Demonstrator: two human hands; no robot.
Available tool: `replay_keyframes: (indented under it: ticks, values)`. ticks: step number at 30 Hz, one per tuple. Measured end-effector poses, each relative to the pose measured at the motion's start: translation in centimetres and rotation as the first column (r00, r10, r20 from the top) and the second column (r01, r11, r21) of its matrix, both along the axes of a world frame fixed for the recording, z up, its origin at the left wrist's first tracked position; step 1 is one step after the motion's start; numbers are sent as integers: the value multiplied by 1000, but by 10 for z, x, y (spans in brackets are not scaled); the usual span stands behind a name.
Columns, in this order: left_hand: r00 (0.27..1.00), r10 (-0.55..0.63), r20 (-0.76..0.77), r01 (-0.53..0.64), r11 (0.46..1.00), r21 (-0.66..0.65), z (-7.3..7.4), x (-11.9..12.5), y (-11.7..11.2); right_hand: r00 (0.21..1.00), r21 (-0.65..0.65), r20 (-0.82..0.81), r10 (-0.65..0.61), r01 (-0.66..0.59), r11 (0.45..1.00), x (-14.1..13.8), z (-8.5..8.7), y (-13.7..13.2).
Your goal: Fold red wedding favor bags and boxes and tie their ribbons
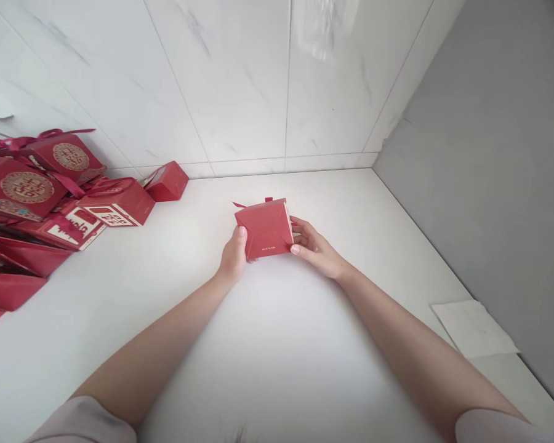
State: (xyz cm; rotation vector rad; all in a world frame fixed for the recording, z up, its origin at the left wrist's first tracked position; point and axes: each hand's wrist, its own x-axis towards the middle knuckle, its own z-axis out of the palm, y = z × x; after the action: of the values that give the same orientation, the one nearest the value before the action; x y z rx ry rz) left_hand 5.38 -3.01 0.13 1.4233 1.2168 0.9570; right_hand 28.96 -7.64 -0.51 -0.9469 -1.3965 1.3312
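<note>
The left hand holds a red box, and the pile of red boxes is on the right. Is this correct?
Not quite: the head view shows the pile of red boxes on the left. The left hand holds a red box.

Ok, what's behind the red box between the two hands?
Bits of ribbon show past the top edge of the red box, with white tabletop beyond. Its far side, and anything else directly behind, is covered and cannot be seen.
</note>
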Motion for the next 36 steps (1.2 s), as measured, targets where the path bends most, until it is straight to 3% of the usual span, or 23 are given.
replay_keyframes:
  ticks: [6,14,19,24,36]
  values:
    - [995,-81,50,78,995,62,-4,-5,-5,1000,10,-6,11,-10,1000,1,0,-5]
    - [984,-176,40,174,984,46,0,-9,-3,997,-39,-76,9,-12,999,7,-4,3]
    - [961,-266,78,258,961,96,1,-8,-4,990,-49,-93,106,-110,993,14,-2,5]
    - [966,-244,84,238,968,80,1,-6,-6,986,-32,-66,152,-154,988,15,1,2]
    - [987,-159,29,158,986,44,-2,-4,-1,994,-42,-63,85,-88,995,12,4,3]
